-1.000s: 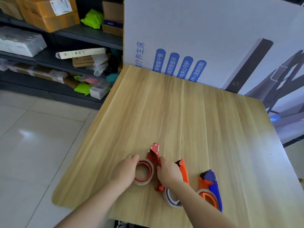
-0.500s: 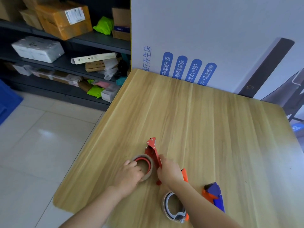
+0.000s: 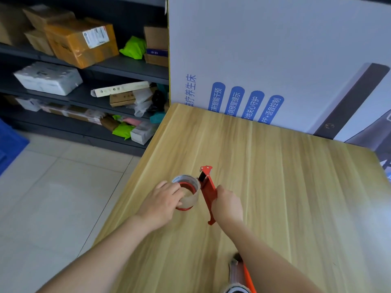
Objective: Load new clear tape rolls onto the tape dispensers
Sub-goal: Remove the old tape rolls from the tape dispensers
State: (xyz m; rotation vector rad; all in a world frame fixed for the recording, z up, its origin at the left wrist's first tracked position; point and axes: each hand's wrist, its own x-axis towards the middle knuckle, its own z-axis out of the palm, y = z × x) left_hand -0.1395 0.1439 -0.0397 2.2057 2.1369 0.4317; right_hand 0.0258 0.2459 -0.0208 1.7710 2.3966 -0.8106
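Observation:
A red metal tape dispenser [image 3: 208,192] stands on edge on the wooden table [image 3: 285,187], its cutter tip pointing away from me. A clear tape roll [image 3: 190,192] with a red core sits against the dispenser's left side. My left hand [image 3: 163,203] grips the roll, fingers over its near rim. My right hand [image 3: 229,205] holds the dispenser's frame from the right. A second dispenser, orange, with a tape roll [image 3: 238,275] lies at the bottom edge, partly hidden by my right forearm.
A large white printed carton [image 3: 275,60] stands along the table's far edge. Dark shelves [image 3: 84,81] with boxes and parcels are at the left, beyond a tiled floor [image 3: 53,197]. The table's left edge runs close to my left forearm.
The view has tilted up and left, so the blue dispenser has left the frame. The roll is now raised on edge against the red dispenser, with my left hand gripping it.

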